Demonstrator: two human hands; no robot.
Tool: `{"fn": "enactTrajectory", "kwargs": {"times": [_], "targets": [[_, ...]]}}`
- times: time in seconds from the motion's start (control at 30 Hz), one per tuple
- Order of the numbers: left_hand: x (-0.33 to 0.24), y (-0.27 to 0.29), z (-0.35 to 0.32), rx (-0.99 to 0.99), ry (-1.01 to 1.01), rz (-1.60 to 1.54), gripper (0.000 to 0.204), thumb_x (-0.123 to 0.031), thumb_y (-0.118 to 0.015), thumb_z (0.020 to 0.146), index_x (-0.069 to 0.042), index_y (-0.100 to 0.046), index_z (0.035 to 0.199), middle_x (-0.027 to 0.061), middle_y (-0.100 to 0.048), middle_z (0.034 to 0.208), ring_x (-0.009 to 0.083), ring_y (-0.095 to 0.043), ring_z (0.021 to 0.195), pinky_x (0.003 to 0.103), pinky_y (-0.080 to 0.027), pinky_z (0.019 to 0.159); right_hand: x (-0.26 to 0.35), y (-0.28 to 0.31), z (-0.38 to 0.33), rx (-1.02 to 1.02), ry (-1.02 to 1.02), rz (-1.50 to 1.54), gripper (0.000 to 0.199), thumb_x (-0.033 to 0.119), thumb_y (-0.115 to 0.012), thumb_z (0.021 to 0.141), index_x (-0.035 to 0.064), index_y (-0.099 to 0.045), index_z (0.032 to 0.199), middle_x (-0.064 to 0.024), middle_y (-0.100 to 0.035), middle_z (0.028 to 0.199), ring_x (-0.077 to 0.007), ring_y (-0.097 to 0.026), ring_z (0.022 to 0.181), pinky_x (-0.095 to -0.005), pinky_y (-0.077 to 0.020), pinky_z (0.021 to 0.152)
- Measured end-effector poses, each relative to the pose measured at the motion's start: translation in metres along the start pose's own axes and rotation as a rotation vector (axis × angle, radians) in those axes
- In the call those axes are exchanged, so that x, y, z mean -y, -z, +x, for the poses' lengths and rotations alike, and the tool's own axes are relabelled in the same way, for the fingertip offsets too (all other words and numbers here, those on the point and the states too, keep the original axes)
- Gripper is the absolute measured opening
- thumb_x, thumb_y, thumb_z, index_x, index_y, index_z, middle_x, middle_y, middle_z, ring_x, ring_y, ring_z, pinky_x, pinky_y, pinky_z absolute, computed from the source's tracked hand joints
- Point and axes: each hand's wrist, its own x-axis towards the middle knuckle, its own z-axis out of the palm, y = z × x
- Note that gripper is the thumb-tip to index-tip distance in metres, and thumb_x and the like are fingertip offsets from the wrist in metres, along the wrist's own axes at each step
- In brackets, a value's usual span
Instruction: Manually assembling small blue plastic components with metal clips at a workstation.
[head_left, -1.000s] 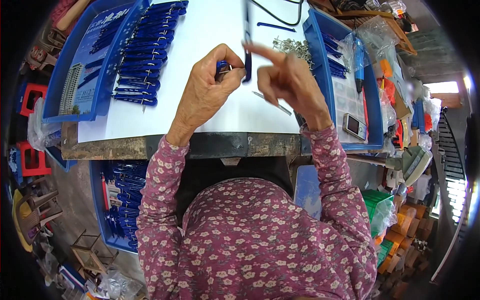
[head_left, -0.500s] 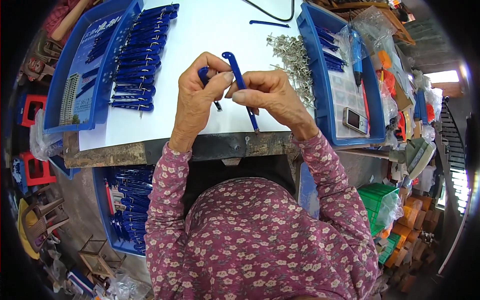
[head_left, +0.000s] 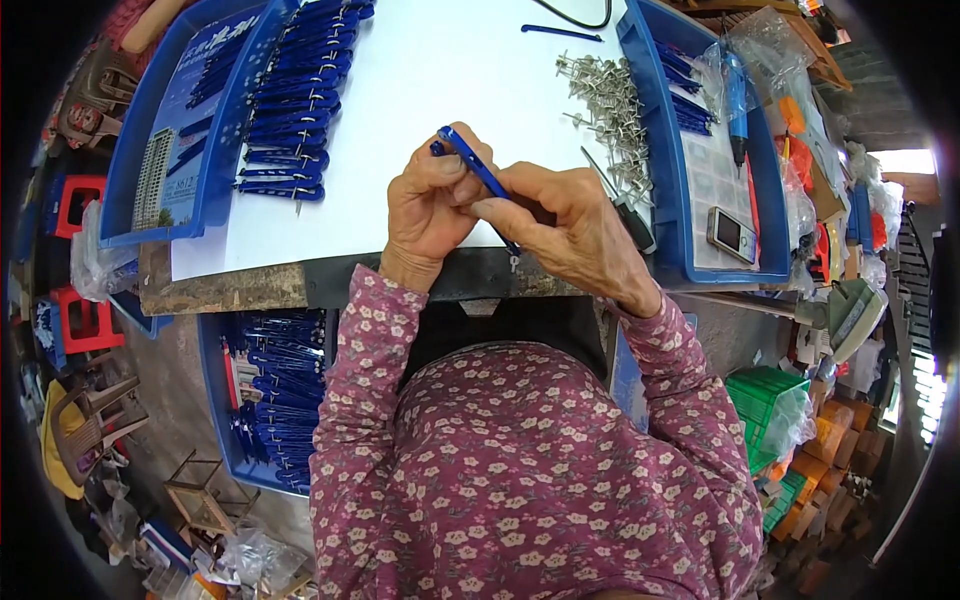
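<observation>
Over the near edge of the white-covered table, both of my hands hold a long slim blue plastic clip [head_left: 476,166], slanted, its rounded end up and its tip towards me. My left hand [head_left: 428,210] pinches it near the rounded end; a bit more blue shows beside the fingers there. My right hand [head_left: 572,222] grips it lower down, thumb along its side. Small metal shows at its lower tip. Whether one or two blue pieces are in the fingers is partly hidden. A dark-handled tool with a thin shaft [head_left: 633,221] lies just right of my right hand.
A row of blue clips [head_left: 290,120] lies at left beside a blue tray [head_left: 215,205]. Small metal parts [head_left: 610,105] are heaped at right, beside another blue tray [head_left: 684,225] holding blue pieces and a phone [head_left: 731,234]. Below the table is a bin of blue clips [head_left: 285,400].
My hands have come closer together, and the blue piece in my left hand has joined the one in my right. The dark-handled tool now shows. The whole view has shifted slightly.
</observation>
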Motion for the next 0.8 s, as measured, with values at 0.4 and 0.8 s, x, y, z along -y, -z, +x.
{"fn": "enactTrajectory", "kwargs": {"times": [0.4,0.8], "targets": [[0.001,-0.009,-0.010,-0.185,0.092,0.207,0.011,-0.004,-0.055,0.079,0.000,-0.052,0.088,0.0020,-0.049,0.066,0.0052,-0.036,0.051,0.017,-0.031,0.044,-0.007,0.002,-0.011,-0.013,-0.106,-0.015,0.019,0.018,-0.058,0.084,0.0001,-0.062,0.082,0.0016,-0.043,0.050,-0.0040,-0.034,0.044,-0.0228,-0.0248,0.039],[0.007,-0.031,-0.012,-0.123,0.189,0.390,0.040,-0.006,-0.052,0.085,0.009,-0.041,0.120,0.0149,-0.055,0.098,0.0167,-0.055,0.082,0.027,-0.047,0.070,-0.062,-0.001,-0.030,-0.158,-0.294,0.701,0.029,0.026,-0.051,0.089,-0.0012,-0.061,0.089,0.0027,-0.050,0.059,-0.0004,-0.036,0.048,-0.0148,-0.0281,0.044]]}}
